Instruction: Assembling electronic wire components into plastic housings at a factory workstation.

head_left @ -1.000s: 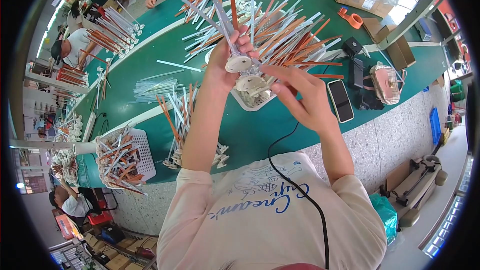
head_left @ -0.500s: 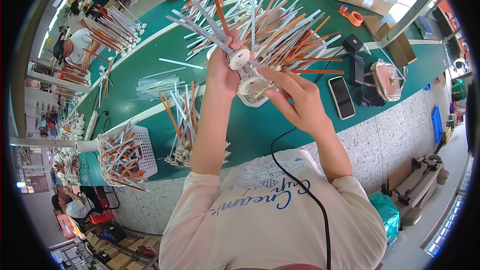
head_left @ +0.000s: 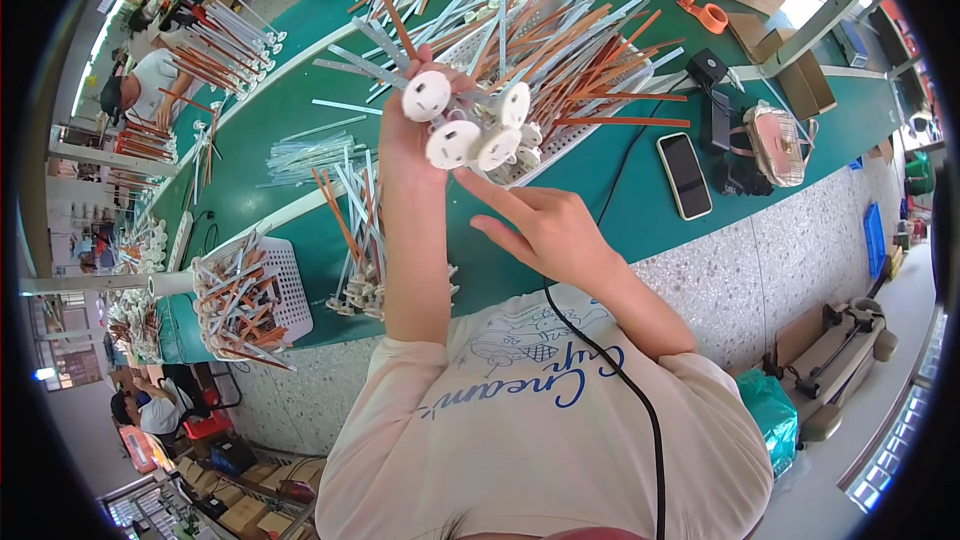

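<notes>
In my left hand [head_left: 405, 148] is a bunch of white round discs [head_left: 453, 145] with long strips attached, and my fingers are closed around it. Grey strips [head_left: 360, 62] and a brown strip [head_left: 395, 22] stick out beyond that hand, away from me. The discs' flat faces point toward me, each with small dark slots. My right hand [head_left: 550, 230] holds nothing, thumb and index finger apart. Its index fingertip is at the lower edge of the discs; whether it touches them I cannot tell. Behind lies a white basket [head_left: 608, 112] heaped with brown and grey strips.
Loose pale strips [head_left: 310, 158] and an upright cluster of disc-ended strips [head_left: 362, 240] are on the left of the green table. A second full basket [head_left: 292, 290] stands farther left. A phone [head_left: 684, 176], pink bag [head_left: 772, 145], orange tape dispenser [head_left: 708, 15] and cable [head_left: 625, 175] lie rightward.
My left hand has moved left and tilted the bunch, so several disc faces now show toward me. My right hand has drawn down and away from between the discs.
</notes>
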Demonstrator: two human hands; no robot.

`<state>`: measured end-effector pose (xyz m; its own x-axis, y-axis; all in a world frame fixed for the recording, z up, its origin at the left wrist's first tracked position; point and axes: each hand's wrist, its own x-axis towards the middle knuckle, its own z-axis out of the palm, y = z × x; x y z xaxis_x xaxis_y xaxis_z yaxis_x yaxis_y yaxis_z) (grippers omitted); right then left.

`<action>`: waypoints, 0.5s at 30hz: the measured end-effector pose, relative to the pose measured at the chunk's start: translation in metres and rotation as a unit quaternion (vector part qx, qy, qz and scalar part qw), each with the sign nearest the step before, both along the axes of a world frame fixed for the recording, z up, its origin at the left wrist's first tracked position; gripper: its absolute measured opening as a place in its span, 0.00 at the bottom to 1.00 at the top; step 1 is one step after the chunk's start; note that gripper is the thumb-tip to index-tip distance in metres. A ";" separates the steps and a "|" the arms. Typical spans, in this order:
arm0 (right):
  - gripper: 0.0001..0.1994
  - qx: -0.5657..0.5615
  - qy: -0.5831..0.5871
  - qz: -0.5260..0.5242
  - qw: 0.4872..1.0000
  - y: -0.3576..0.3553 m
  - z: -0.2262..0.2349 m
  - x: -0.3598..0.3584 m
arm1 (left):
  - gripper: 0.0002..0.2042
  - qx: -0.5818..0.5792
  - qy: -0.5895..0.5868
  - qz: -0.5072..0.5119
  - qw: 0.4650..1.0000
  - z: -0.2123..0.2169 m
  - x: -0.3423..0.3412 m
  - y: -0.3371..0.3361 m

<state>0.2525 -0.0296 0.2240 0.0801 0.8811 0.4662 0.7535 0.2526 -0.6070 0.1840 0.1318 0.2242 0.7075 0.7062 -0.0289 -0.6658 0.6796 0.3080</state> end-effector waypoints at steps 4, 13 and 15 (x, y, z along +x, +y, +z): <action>0.23 0.024 -0.010 0.031 0.999 0.003 -0.002 -0.001 | 0.08 -0.025 -0.035 0.009 0.999 0.000 -0.008 0.003; 0.25 0.077 0.063 0.000 0.995 -0.002 -0.007 0.007 | 0.07 -0.009 0.041 0.060 0.997 0.012 -0.012 -0.005; 0.25 0.068 0.053 -0.004 0.996 -0.002 -0.006 0.005 | 0.08 -0.071 0.010 0.066 0.995 0.009 -0.014 -0.001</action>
<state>0.2580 -0.0319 0.2185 0.1427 0.8093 0.5698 0.6893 0.3319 -0.6440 0.1699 0.1309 0.2334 0.6072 0.7805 -0.1485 -0.7465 0.6245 0.2297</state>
